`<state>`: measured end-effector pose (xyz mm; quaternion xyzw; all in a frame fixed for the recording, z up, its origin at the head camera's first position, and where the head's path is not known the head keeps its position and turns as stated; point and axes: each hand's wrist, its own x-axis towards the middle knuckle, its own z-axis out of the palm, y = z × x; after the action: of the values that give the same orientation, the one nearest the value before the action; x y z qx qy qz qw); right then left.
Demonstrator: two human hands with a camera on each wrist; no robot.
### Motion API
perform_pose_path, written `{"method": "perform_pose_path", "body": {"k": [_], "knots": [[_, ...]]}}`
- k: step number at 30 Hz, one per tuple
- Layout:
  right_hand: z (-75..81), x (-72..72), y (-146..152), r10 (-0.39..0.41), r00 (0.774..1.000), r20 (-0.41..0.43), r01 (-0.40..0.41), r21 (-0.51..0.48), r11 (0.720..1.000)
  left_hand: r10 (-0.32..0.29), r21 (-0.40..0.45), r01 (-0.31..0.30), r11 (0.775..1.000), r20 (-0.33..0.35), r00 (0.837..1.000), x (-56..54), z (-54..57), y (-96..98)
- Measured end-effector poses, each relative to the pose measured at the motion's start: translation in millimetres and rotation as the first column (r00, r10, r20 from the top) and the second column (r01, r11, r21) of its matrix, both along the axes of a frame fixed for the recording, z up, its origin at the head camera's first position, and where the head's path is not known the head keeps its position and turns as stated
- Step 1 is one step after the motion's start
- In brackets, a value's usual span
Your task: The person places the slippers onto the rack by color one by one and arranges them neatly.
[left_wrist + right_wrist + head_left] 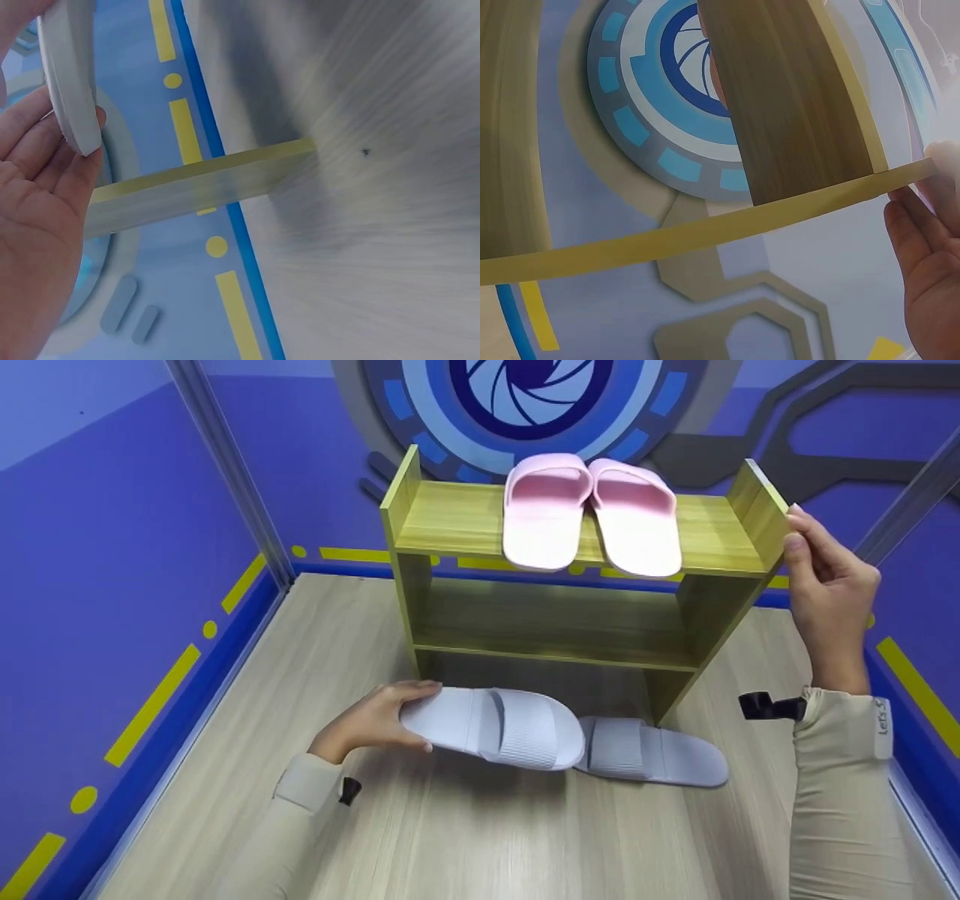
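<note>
On the head view, my left hand (375,720) reached in from the lower left, wrist angled to the right, fingers and thumb gripping the heel end of a grey slipper (491,729). That slipper was raised above the pale worktop (480,847), its toe pointing right and overlapping the toe of the second grey slipper (656,751); I could not tell whether the two touched. The second one lay in front of the shelf's (457,514) right foot, heel to the right. My right hand (832,585) came up almost vertically on the far side, pinching the top of the right side panel (761,506) between thumb and fingers. A pair of pink slippers (544,529) sat on the top board, heels slightly over its front edge.

On the left wrist view, I had the palm side facing me, fingers bent against the slipper's sole edge, with one shelf panel and the worktop beyond.

On the right wrist view, the panel's long edge ran across the picture to my fingertips at its end; the hand was partly cut off by the frame.
</note>
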<state>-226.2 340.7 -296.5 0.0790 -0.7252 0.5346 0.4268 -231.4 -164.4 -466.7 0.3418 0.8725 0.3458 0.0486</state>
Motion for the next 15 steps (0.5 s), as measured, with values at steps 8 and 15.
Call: {"method": "perform_pose_path", "body": {"k": [8,15], "knots": [[1.0,1.5,-1.7,0.021,1.0,-0.003,-0.021,-0.024,0.999,-0.004,0.007,0.004,1.0,-0.043,0.999,-1.8,1.5,1.8],[-0.1,0.7,-0.8,-0.009,1.0,0.011,0.009,-0.005,1.0,-0.001,0.008,0.001,1.0,-0.045,0.999,-1.5,2.4,2.7]]}}
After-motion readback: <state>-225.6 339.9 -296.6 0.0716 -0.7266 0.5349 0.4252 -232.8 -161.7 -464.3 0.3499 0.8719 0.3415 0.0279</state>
